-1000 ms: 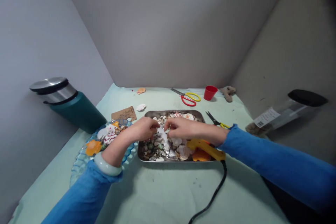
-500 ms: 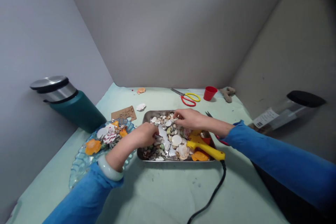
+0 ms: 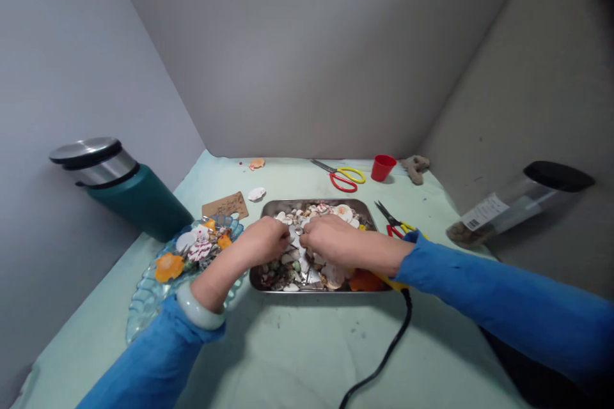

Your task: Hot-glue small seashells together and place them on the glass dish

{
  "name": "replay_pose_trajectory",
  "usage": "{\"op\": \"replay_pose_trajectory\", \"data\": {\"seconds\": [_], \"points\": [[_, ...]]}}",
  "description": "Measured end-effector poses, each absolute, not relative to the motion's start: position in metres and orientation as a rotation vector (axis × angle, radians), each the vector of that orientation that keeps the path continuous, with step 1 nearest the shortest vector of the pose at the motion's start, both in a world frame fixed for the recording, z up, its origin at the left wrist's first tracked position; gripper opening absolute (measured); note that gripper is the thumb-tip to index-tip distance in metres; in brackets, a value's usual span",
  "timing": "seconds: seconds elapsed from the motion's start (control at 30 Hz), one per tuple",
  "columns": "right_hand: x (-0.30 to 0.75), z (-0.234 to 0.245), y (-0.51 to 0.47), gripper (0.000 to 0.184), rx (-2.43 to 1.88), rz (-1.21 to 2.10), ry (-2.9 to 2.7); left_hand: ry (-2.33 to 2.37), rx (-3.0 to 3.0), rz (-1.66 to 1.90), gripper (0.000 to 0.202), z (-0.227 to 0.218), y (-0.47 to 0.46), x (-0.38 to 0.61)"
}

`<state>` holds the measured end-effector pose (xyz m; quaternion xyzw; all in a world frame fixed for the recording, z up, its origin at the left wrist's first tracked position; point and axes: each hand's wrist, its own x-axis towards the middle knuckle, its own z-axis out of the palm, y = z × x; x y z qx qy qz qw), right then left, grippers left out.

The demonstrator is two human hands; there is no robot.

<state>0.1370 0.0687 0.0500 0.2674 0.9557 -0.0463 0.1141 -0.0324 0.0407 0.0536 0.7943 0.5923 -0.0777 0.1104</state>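
Both hands are over a metal tray [image 3: 268, 209] heaped with small seashells [image 3: 291, 257]. At the tray's left side, my left hand [image 3: 265, 240] has its fingers curled and pressed together; whatever they hold is too small or hidden. My right hand [image 3: 330, 239] reaches in above the middle, its fingertips pinched among the shells, and I cannot make out anything between them. Beneath my right wrist lies a yellow glue gun [image 3: 396, 282], mostly covered, with a black cord. Left of the tray stands a scalloped blue glass plate [image 3: 139, 302] bearing shells, among them an orange shell [image 3: 169, 267].
A teal bottle [image 3: 144, 198] leans at the left. Behind the tray are a brown card [image 3: 225, 206], a white shell [image 3: 256, 193], scissors [image 3: 339, 176], a red cup [image 3: 382, 168] and ginger-like brown pieces [image 3: 416, 169]. More scissors [image 3: 391, 218] and a clear jar [image 3: 508, 208] sit right.
My right hand has moved down and left from the tray's back edge to its middle, now covering much of the glue gun. My left hand has shifted slightly upward.
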Motion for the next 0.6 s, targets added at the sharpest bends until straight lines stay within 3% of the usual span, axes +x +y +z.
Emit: {"op": "replay_pose_trajectory", "data": {"seconds": [0.17,0.3,0.4,0.6], "points": [[0.134,0.040,0.069,0.029,0.591,-0.031,2.867,1.764,2.331,-0.127,0.028,0.056,0.052,-0.025],[0.143,0.054,0.074,0.021,0.704,0.040,2.856,1.746,2.318,-0.128,0.040,0.055,0.055,-0.028],[0.149,0.066,0.074,0.013,0.859,0.075,2.805,1.693,2.341,-0.237,0.032,0.056,0.048,-0.033],[0.132,0.051,0.065,0.018,0.711,-0.110,2.809,1.650,2.364,-0.499,0.025,0.057,0.035,-0.026]]}}
